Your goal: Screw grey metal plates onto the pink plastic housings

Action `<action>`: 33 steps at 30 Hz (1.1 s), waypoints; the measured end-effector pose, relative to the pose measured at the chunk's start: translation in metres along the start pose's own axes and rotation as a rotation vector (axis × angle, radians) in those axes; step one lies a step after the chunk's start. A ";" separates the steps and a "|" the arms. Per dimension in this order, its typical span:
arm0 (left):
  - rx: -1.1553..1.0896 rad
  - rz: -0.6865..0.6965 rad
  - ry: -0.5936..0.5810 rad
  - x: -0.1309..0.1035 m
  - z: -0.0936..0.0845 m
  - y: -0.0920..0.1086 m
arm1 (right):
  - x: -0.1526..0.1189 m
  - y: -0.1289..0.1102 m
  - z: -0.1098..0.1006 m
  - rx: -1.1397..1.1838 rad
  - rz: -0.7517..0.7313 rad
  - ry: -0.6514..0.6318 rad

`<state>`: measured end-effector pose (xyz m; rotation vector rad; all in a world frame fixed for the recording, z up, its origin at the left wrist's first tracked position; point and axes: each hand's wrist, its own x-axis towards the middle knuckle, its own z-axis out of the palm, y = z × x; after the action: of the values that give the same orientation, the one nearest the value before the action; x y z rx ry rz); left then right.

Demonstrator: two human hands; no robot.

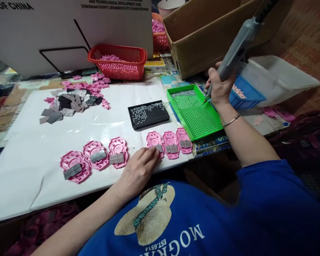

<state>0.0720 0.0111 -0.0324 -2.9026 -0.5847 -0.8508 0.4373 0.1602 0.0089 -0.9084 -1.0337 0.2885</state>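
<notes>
My right hand (220, 87) is wrapped around a grey electric screwdriver (240, 44), held tilted, its bit pointing down over the green perforated tray (202, 124) of small screws. My left hand (138, 169) rests at the table's near edge, fingers together, fingertips pressing on a grey plate (158, 147) that lies on a pink plastic casing (153, 137). Beside it to the right are two more pink casings (170, 138), each with a grey plate. Left of the hand are three pink casings (94, 147), also bearing grey plates.
A black perforated tray (149, 121) with screws sits mid-table. Behind are a pile of grey plates (69, 101), small pink parts (88, 86) and a red basket (117, 71). A cardboard box (200, 46) and white tub (285, 74) stand at the right.
</notes>
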 end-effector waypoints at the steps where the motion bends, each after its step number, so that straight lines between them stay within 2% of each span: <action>1: 0.002 0.000 0.003 0.000 0.001 0.000 | -0.001 0.001 0.000 -0.011 0.000 0.005; 8: -0.018 -0.017 0.001 -0.003 0.002 0.000 | -0.008 -0.006 -0.003 -0.070 0.025 0.032; 12: -0.007 -0.014 0.025 -0.001 0.002 0.000 | -0.006 -0.002 -0.004 -0.023 -0.006 0.014; 15: -0.004 -0.021 0.040 -0.001 0.003 0.001 | -0.004 0.003 -0.003 -0.035 -0.017 0.056; 21: -0.075 -0.070 0.018 -0.005 0.005 0.001 | -0.001 0.009 -0.007 -0.032 -0.014 0.007; 27: -0.054 -0.060 0.009 -0.005 0.005 0.001 | -0.002 0.009 -0.008 -0.010 0.012 0.044; 33: -0.044 -0.046 0.023 -0.005 0.004 0.002 | -0.003 0.009 -0.010 -0.108 -0.060 0.028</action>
<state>0.0712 0.0088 -0.0382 -2.9247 -0.6410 -0.9130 0.4459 0.1588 -0.0012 -0.9738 -1.0568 0.1708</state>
